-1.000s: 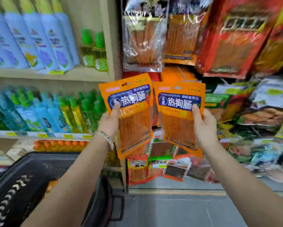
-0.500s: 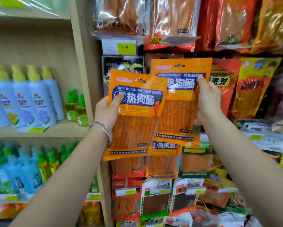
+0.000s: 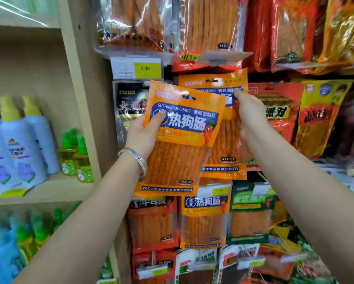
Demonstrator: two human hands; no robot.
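My left hand [image 3: 144,133] grips an orange snack packet [image 3: 180,144] with a blue label, thumb on its front; this packet overlaps the other one. A bracelet sits on that wrist. My right hand [image 3: 249,111] holds a second identical orange packet [image 3: 225,160] by its upper right part, raised against the hanging display. Its hang hole [image 3: 212,80] sits at the top, just under the clear packets above; whether it is on a hook I cannot tell.
A wall rack of hanging snack packets fills the right, with a yellow 2.00 price tag [image 3: 145,69] above. More orange packets [image 3: 204,220] hang below. A wooden shelf post [image 3: 79,99] divides off shelves of spray bottles [image 3: 22,144] on the left.
Both hands have lifted the packets from low in front of the rack up to the display. The right packet now sits higher and behind the left one. The black basket has left the view.
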